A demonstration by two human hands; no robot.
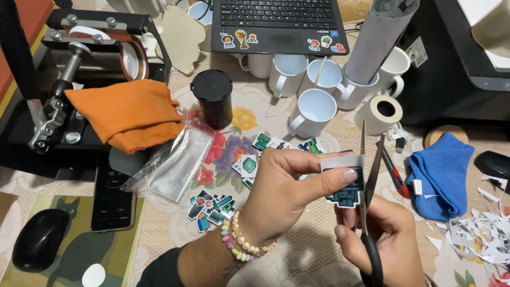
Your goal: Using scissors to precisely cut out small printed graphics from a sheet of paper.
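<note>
Nearest camera: right hand (380, 244) grips scissors (370, 202), blades parted around sticker (346, 183) edge. Left hand (284, 194), beaded bracelet (239, 242) on wrist, pinches sticker between thumb and fingers (340, 177) above bench (319, 255). Beyond: cut stickers (212, 207), plastic bags (175, 162), blue cloth (440, 172). Farther: white mugs (313, 111), black canister (212, 97), orange cloth (127, 112), laptop (276, 24).

Home craft workshop for printed mugs, mug press (90, 58) at left, blank white mugs (313, 109) in a cluster, cut stickers (212, 207) and paper scraps (481, 236) on a floral tablecloth (234, 119), laptop (276, 24), tape roll (378, 113), cloths, mouse (40, 239) and phone (111, 199) nearby
</note>
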